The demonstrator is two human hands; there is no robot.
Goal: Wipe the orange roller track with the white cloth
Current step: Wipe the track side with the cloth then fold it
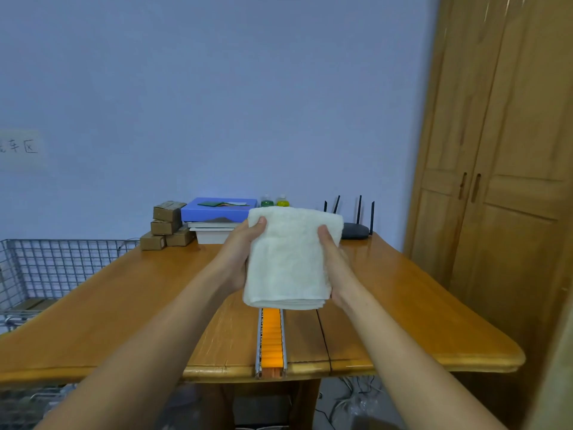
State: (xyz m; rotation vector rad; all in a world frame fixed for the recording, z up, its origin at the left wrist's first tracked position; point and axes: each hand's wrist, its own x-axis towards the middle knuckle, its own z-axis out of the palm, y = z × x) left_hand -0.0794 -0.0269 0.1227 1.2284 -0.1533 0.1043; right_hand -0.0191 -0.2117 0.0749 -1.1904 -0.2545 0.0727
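Note:
A folded white cloth is held up in the air over the wooden table. My left hand grips its left edge with the thumb on top. My right hand grips its right edge the same way. Below the cloth, the orange roller track lies in a metal frame along the table's middle, running to the near edge. The cloth hides the track's far part.
Small cardboard boxes, a blue box on stacked books, two bottles and a dark router stand at the table's far edge. A wire basket is at the left. Wooden cupboard doors rise at the right.

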